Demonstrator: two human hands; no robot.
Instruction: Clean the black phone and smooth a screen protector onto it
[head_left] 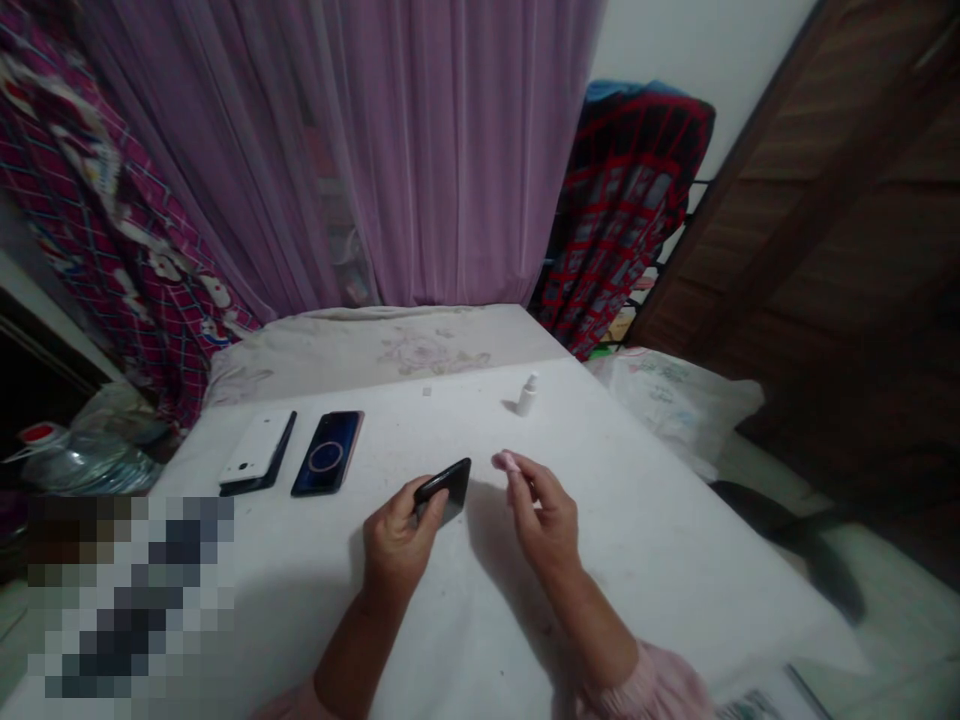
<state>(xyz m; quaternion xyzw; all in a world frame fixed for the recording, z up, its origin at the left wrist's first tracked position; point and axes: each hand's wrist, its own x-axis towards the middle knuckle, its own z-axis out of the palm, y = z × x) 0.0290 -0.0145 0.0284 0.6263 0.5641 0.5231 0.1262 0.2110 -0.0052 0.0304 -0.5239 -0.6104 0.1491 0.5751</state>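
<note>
Pink sleeves (660, 685) are worn over the forearms (596, 615), which are stretched forward above the white tablecloth (660, 580); a tilted black smartphone (458, 490) is gripped in the left hand (397, 535), thumb against curled fingers, while a small pink cloth (507, 461) is pinched by the half-closed right hand (545, 512) nearby

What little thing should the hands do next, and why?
Maybe bring the right hand across until its pink cloth touches the black phone: the left hand holds the phone up, and a gap shows between cloth and phone.
</note>
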